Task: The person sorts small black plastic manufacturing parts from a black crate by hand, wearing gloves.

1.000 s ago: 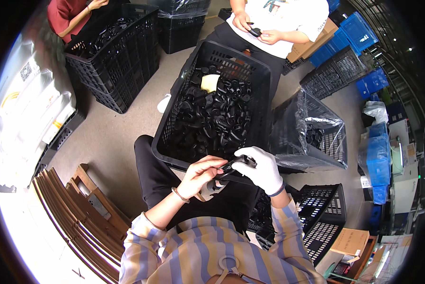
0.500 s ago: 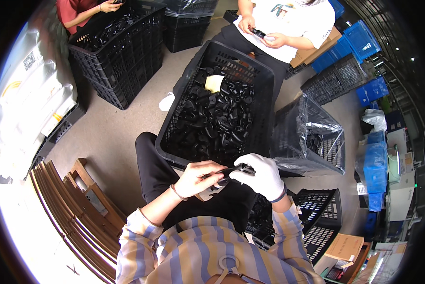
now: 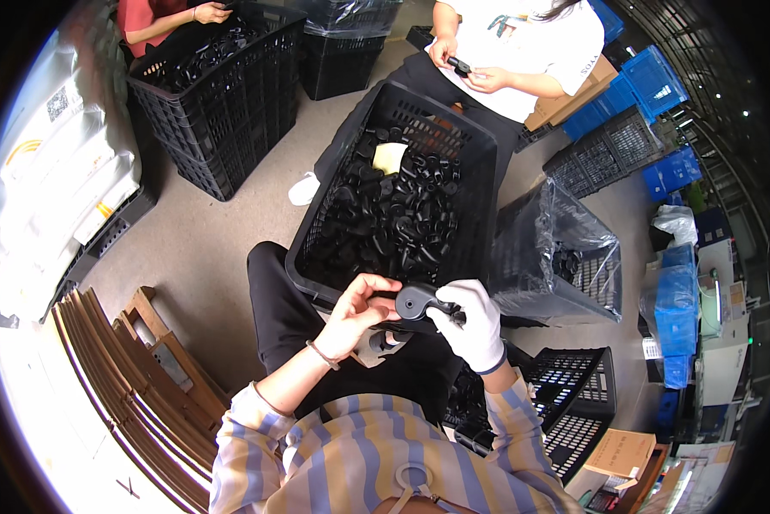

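Note:
My bare left hand (image 3: 356,310) and my white-gloved right hand (image 3: 473,321) hold one black plastic part (image 3: 418,301) between them, just above my lap. The part has a round end and a short arm. Right in front of my hands stands a black crate (image 3: 479,184) filled with several similar black parts (image 3: 389,223) and a pale yellow piece (image 3: 390,158). Another black part (image 3: 387,341) lies on my lap under the hands.
A bag-lined black crate (image 3: 556,257) stands at my right. Across the big crate a person in white (image 3: 522,51) handles a small black part. A person in red (image 3: 158,21) works at another black crate (image 3: 209,94) far left. Wooden pallets (image 3: 136,377) lie at my left, empty crates (image 3: 565,403) at my right.
The part has turned in my hands, so its round end now faces up between them. My hands stay close together over my lap.

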`<state>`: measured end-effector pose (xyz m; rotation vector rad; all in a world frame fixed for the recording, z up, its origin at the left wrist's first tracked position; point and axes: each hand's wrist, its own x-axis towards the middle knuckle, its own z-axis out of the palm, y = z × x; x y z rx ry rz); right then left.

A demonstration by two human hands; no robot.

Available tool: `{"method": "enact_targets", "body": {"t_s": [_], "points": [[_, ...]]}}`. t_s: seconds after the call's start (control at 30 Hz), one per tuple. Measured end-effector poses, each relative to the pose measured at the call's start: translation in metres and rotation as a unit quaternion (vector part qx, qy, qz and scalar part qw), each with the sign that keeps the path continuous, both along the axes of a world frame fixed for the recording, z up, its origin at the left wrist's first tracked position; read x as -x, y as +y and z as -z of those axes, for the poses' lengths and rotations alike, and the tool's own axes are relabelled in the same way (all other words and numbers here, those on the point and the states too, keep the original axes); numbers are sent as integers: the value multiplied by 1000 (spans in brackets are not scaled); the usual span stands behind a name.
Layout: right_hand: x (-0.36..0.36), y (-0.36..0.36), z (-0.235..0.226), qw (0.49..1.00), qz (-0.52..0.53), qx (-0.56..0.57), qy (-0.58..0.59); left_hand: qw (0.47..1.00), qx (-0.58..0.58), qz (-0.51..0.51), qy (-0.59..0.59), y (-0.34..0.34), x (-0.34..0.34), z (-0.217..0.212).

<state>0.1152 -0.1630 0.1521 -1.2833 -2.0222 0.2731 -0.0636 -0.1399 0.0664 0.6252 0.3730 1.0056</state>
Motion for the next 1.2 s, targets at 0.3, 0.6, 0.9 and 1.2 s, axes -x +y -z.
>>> {"method": "enact_targets", "body": {"t_s": [0.3, 0.6, 0.9, 1.2], "points": [[0, -1, 8, 1000, 1, 1, 16, 1000, 15, 6, 15, -13, -14, -6], [-6, 0, 18, 988, 37, 107, 104, 993, -41, -80, 82, -14, -16, -11], [-15, 5, 18, 767, 53, 438, 466, 982, -81, -91, 141, -11, -16, -10], [-9, 10, 11, 794, 116, 434, 409, 995, -16, -48, 86, -12, -20, 2]]}}
